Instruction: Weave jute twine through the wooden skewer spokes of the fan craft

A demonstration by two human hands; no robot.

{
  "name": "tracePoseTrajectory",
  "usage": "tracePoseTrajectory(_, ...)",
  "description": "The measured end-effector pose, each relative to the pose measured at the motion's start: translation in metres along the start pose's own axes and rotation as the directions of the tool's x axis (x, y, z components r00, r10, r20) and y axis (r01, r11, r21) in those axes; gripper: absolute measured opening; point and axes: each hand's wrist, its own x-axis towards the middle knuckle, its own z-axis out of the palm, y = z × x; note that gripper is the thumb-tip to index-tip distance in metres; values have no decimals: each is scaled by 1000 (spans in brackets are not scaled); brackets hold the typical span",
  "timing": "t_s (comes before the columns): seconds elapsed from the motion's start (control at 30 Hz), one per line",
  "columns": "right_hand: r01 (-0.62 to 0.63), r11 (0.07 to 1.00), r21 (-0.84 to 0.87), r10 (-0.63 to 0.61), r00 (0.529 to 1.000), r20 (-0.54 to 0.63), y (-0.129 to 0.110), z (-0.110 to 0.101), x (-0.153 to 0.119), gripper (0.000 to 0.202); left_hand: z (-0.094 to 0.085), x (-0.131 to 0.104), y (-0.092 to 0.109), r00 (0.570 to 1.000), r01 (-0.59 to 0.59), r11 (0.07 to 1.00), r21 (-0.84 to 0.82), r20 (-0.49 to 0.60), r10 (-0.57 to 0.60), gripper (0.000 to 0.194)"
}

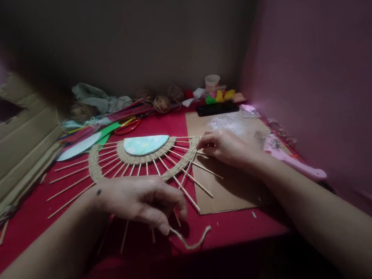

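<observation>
A half-round weaving of thin wooden sticks and twine lies on the red cloth. A pale green fabric half-disc [146,145] sits at its centre, ringed by an inner woven band [126,158]. Farther out, a second woven twine band [95,164] crosses the fanned sticks; its middle is hidden behind my left hand. My left hand [142,198] is closed, pinching a strand of twine [190,248] whose loose end trails toward the table's front edge. At the outer band's right end, my right hand [225,147] is closed with its fingertips gripping the weave.
Cardboard [228,193] lies under the right side, with a dark phone [217,108] at its back edge. A pink glue gun [293,161] rests at right. Behind are twine balls [161,104], red-handled scissors [128,127] and a paper cup [212,82]. Corrugated cardboard [11,150] stands at left.
</observation>
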Motion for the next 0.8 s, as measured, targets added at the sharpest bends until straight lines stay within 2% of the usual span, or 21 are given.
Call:
tracePoseTrajectory(0.13, 130, 991, -21, -130, 991, -1, 2, 8, -4, 25, 1, -1, 0, 1000, -8, 1000, -2, -31, 8, 25)
tracePoseTrajectory(0.23, 171, 985, -35, -171, 985, 20, 0, 11, -3, 26, 2, -1, 1, 998, -21, 1000, -16, -61, 20, 25)
tracePoseTrajectory(0.43, 175, 984, -43, -174, 984, 38, -2, 12, -6, 26, 4, -5, 3, 992, -67, 997, -44, -108, 62, 25)
tracePoseTrajectory(0.63, 141, 980, -138, -131, 988, 85, -6, 9, -10, 24, 11, -5, 9, 978, -155, 986, -67, -151, 144, 23)
tracePoseTrajectory(0.7, 166, 976, -142, -153, 983, 100, -5, 7, -9, 22, 16, 1, 15, 972, -154, 988, 1, -180, 151, 21)
tracePoseTrajectory(0.8, 197, 976, -92, -188, 977, 105, 0, 7, -6, 17, 26, 15, 27, 956, -168, 964, 204, -205, 210, 15)
